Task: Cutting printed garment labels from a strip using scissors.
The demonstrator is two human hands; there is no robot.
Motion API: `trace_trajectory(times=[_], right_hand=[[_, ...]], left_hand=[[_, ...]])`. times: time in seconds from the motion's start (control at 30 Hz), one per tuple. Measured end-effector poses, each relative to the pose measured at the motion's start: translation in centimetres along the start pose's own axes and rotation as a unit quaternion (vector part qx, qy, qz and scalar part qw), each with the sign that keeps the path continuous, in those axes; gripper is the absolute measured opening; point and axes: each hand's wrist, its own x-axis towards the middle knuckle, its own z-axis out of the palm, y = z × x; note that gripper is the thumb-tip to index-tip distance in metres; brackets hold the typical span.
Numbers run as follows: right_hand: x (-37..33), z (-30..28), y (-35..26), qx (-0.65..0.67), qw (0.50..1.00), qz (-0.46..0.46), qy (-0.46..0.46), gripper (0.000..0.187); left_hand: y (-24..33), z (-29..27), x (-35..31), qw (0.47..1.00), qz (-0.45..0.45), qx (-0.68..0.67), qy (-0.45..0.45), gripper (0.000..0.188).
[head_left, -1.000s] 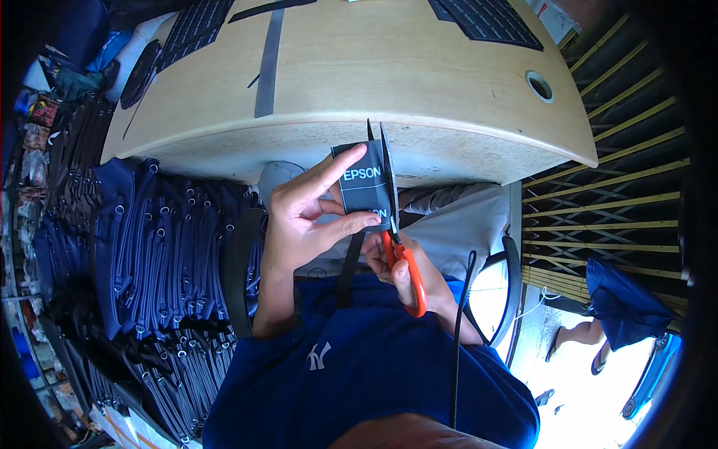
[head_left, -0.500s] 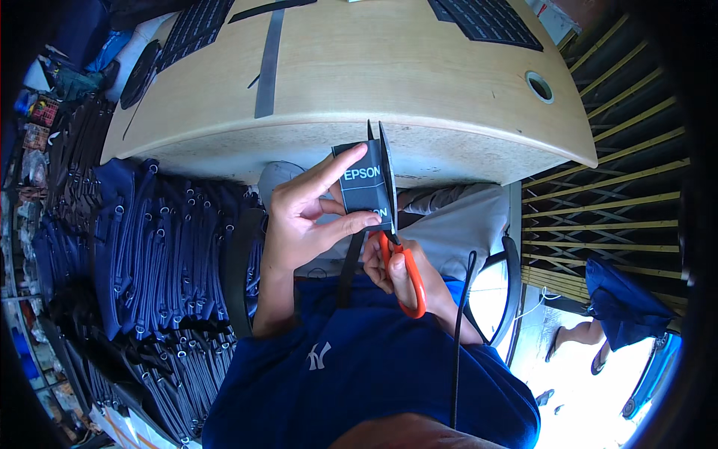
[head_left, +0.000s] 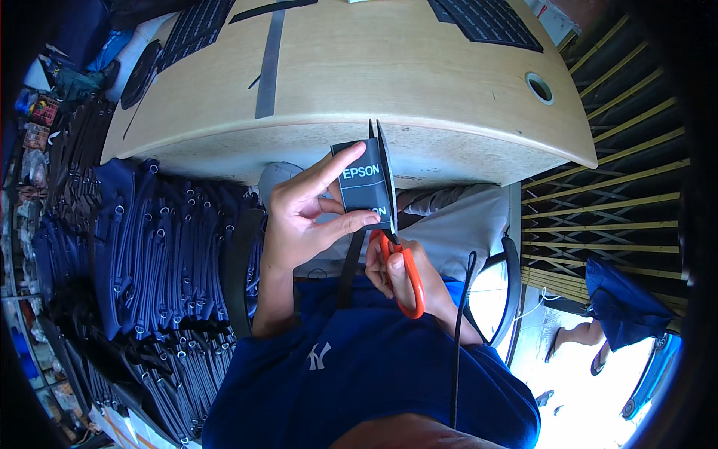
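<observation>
Between the thumb and forefinger of my left hand (head_left: 303,206) is a small black label piece (head_left: 360,191) with white lettering and a thin line across it. My right hand (head_left: 415,269) grips a pair of scissors (head_left: 410,288) by its orange handles. Their dark blades point away from me, toward the table, and run along the label's right edge. A narrow gap shows between the blade tips, which reach past the label's far end. Both hands are held above my lap, just short of the table's near edge.
Ahead is a pale wooden table (head_left: 359,82) with a grey strip (head_left: 268,67) and black printed sheets (head_left: 490,22) on it. Many dark blue straps or bags (head_left: 161,247) with metal rings are piled at left. A folding metal gate (head_left: 606,202) stands at right, with a person's legs (head_left: 580,340) beyond.
The scissor blades have drawn slightly closer together along the label's right edge. Both hands stay nearly where they were.
</observation>
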Motion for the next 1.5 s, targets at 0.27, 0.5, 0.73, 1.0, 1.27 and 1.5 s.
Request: trace_trajectory(times=[0.27,0.5,0.73,1.0,1.27,1.5], right_hand=[[-0.1,0.1,-0.4,0.006,1.000,0.013,0.009,0.060],[0.0,0.4,-0.8,-0.006,0.999,0.026,0.017,0.064],[0.2,0.2,-0.3,0.025,0.998,0.023,0.055,0.073],[0.1,0.0,0.8,0.053,0.994,-0.037,0.085,0.069],[0.7,-0.6,1.0,0.085,0.989,-0.069,0.096,0.063],[1.1,-1.2,-2.0,0.100,0.982,-0.044,0.154,0.012]], left_hand=[[-0.1,-0.2,-0.2,1.000,-0.017,0.001,0.007,0.065],[-0.1,-0.2,-0.2,1.000,-0.015,0.003,0.009,0.065],[-0.1,-0.4,-0.3,1.000,-0.010,-0.003,0.002,0.066],[0.0,-0.3,-0.3,1.000,-0.018,-0.014,-0.009,0.065],[-0.1,0.0,-0.4,0.998,-0.049,-0.036,-0.020,0.068],[0.1,0.2,-0.4,0.989,-0.106,-0.088,-0.049,0.071]])
